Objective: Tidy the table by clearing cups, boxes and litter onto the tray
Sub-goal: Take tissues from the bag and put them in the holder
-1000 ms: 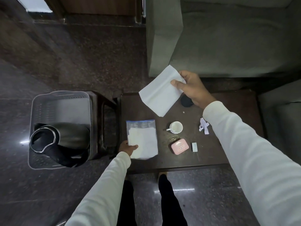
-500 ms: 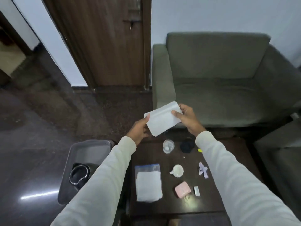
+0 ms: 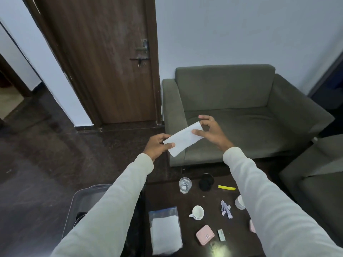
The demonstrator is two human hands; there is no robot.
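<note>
Taking the dark wooden table (image 3: 185,193) as your landmark, the grey plastic tray (image 3: 81,199) sits off its left edge, mostly hidden by your left sleeve; something dark lies in it, but you cannot tell what. Above the table's far edge, your left hand (image 3: 157,145) pinches the near corner of a white folded paper napkin (image 3: 182,140) between thumb and fingers, and your right hand (image 3: 211,130) pinches its far end. So the napkin is in the air, not on the tray.

Most of the clearing looks undone. On the table's left part lies a clear zip bag of white tissues (image 3: 165,232). Toward the far edge stand a clear drinking glass (image 3: 185,184) and a black round container (image 3: 206,181), with a yellow strip (image 3: 226,187) beside them. Mid-table sit a small white ceramic cup (image 3: 197,212) and crumpled pale lilac paper scraps (image 3: 226,209). Nearer you lie a pink square box (image 3: 205,237) and a small pale sachet (image 3: 221,235). A white cup (image 3: 239,202) peeks out beside your right sleeve.
</note>
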